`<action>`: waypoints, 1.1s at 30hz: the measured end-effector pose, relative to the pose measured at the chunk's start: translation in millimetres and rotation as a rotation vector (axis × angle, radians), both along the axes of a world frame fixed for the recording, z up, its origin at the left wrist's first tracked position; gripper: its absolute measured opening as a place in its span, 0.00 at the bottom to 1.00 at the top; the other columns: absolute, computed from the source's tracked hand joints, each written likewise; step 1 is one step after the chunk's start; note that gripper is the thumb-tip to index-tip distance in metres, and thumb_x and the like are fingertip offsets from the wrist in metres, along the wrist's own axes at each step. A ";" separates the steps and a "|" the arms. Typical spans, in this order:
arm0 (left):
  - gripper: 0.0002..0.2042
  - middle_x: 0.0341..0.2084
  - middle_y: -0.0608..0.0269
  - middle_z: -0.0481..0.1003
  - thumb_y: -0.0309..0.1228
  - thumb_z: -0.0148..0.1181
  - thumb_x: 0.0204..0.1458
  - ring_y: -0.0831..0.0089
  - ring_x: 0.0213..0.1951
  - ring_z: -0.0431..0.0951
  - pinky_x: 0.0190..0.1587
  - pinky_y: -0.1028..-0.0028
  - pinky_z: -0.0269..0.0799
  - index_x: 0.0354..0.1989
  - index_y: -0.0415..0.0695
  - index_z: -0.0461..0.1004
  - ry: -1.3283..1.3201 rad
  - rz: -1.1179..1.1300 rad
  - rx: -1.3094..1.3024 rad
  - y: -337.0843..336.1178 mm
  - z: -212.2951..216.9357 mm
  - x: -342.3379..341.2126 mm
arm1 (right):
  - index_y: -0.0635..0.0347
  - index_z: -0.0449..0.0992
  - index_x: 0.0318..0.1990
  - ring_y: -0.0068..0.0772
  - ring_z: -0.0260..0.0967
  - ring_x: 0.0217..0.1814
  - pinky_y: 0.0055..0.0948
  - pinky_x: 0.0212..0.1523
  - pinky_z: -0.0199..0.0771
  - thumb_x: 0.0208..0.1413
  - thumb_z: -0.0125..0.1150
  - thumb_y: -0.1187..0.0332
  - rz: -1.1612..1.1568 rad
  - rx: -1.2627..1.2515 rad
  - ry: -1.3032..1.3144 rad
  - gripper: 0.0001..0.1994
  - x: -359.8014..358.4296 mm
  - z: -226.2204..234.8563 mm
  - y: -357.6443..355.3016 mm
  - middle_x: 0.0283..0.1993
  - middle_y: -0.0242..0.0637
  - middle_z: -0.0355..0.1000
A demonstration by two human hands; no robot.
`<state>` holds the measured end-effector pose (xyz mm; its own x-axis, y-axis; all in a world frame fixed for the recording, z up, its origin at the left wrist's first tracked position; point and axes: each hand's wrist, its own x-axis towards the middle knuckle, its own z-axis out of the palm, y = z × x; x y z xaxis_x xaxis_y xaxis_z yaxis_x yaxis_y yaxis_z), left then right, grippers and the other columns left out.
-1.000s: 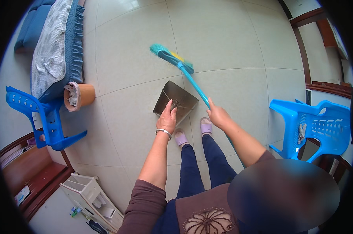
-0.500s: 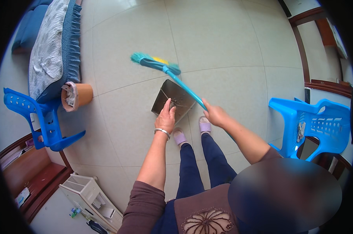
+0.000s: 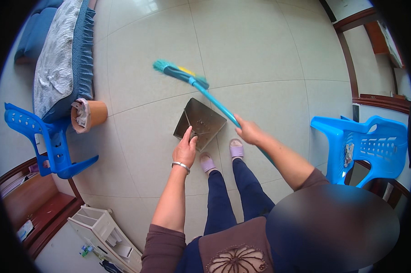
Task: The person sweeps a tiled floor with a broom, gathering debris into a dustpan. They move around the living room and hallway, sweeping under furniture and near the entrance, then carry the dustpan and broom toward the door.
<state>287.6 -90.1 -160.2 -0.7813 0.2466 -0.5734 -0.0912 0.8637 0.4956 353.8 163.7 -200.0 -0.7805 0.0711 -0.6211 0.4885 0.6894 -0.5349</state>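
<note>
1. Dustpan (image 3: 214, 120) holds debris (image 3: 206, 123), well in from the floor's (image 3: 251, 41) edges; keeping it level likely helps.
2. Left hand (image 3: 185, 149) curls closed round its handle (image 3: 187, 117).
3. Right hand (image 3: 248, 130) grips the broom (image 3: 215, 103) closed-fingered; short, low strokes should scatter less.

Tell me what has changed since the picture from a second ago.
The broom head has swung left and slightly back. The left hand, which seems to grip the handle of the dustpan, has drawn back a little and leftward. Nothing was visibly taken hold of or let go. The right hand stays on the broom handle, and the dustpan sits in about the same spot.
</note>
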 end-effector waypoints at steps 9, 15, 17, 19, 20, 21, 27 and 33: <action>0.21 0.43 0.62 0.74 0.43 0.47 0.56 0.57 0.40 0.75 0.38 0.62 0.70 0.59 0.65 0.58 -0.063 -0.010 -0.144 -37.6 8.4 21.2 | 0.57 0.54 0.62 0.55 0.70 0.41 0.44 0.42 0.71 0.49 0.51 0.71 -0.076 -0.133 -0.282 0.30 34.7 -15.2 -32.4 0.41 0.60 0.70; 0.21 0.38 0.59 0.75 0.44 0.45 0.57 0.56 0.37 0.75 0.36 0.62 0.69 0.60 0.68 0.56 -0.010 -0.027 -0.126 -48.9 1.0 27.2 | 0.56 0.53 0.62 0.57 0.70 0.39 0.44 0.40 0.71 0.49 0.51 0.70 0.041 -0.105 -0.070 0.29 68.1 -3.3 -25.6 0.42 0.60 0.69; 0.21 0.39 0.59 0.75 0.45 0.45 0.57 0.56 0.38 0.75 0.36 0.62 0.69 0.60 0.68 0.55 -0.010 -0.019 -0.113 -48.7 -1.4 26.6 | 0.56 0.54 0.62 0.56 0.70 0.39 0.44 0.39 0.71 0.49 0.51 0.70 0.057 -0.027 -0.030 0.29 48.4 -10.7 -22.1 0.41 0.59 0.70; 0.21 0.42 0.61 0.74 0.45 0.45 0.57 0.56 0.39 0.75 0.37 0.62 0.69 0.60 0.68 0.55 -0.042 -0.023 -0.118 -45.6 -1.2 25.5 | 0.56 0.55 0.61 0.55 0.70 0.40 0.43 0.40 0.70 0.49 0.51 0.70 0.025 -0.014 -0.116 0.29 27.0 -13.1 -27.1 0.40 0.59 0.70; 0.21 0.44 0.63 0.72 0.45 0.45 0.56 0.56 0.40 0.74 0.37 0.61 0.69 0.60 0.67 0.55 -0.071 -0.032 -0.129 -42.7 2.2 23.4 | 0.56 0.55 0.61 0.55 0.70 0.41 0.43 0.41 0.70 0.48 0.51 0.70 0.008 -0.006 -0.160 0.29 17.4 -13.0 -29.4 0.39 0.59 0.70; 0.21 0.47 0.64 0.71 0.46 0.45 0.56 0.56 0.41 0.74 0.38 0.61 0.70 0.60 0.67 0.55 -0.096 -0.042 -0.139 -40.6 4.8 20.3 | 0.55 0.55 0.61 0.55 0.70 0.41 0.42 0.41 0.70 0.48 0.51 0.70 -0.035 -0.048 -0.205 0.29 21.7 -20.3 -36.1 0.39 0.59 0.70; 0.21 0.41 0.59 0.74 0.45 0.45 0.56 0.56 0.40 0.74 0.37 0.61 0.69 0.59 0.68 0.56 -0.066 -0.059 -0.151 -50.7 4.2 24.5 | 0.54 0.53 0.63 0.54 0.69 0.43 0.41 0.42 0.70 0.50 0.50 0.69 -0.006 -0.174 -0.326 0.29 58.7 36.6 -48.6 0.42 0.59 0.69; 0.21 0.45 0.62 0.73 0.45 0.45 0.56 0.56 0.42 0.74 0.38 0.60 0.69 0.59 0.67 0.55 -0.040 -0.069 -0.116 -43.2 2.5 22.7 | 0.53 0.50 0.64 0.47 0.72 0.34 0.40 0.34 0.72 0.51 0.51 0.70 -0.192 -0.026 -0.279 0.31 71.9 32.1 -16.4 0.36 0.53 0.71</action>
